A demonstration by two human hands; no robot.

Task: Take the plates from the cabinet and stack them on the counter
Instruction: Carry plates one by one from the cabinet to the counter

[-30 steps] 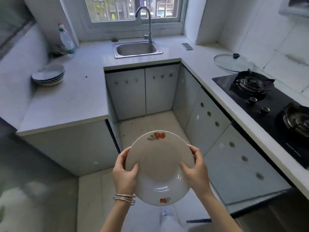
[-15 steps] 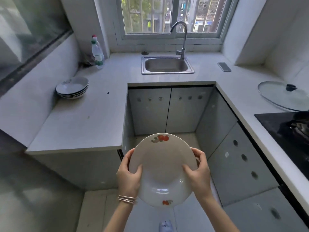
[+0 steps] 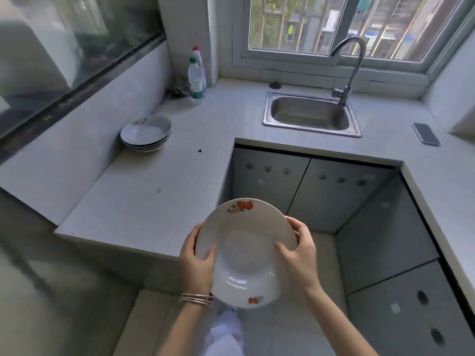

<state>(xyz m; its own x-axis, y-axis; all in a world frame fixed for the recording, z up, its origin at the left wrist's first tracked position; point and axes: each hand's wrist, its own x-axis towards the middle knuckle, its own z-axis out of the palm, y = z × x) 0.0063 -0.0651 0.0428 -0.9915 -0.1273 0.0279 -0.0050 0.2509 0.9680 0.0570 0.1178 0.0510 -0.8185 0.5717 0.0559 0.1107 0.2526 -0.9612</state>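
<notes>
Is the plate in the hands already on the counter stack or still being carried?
Carried. The plate is held off the counter between left hand and right hand; the stack sits far off.

One head-worn wide-angle view only. It looks forward and steeply down from standing height, facing the inner corner of the counter, with the sink and window at the far edge. The hands appear close at the bottom centre; straight lines bow toward the frame edges.

Counter bare up to stacked plates by wall.
</notes>
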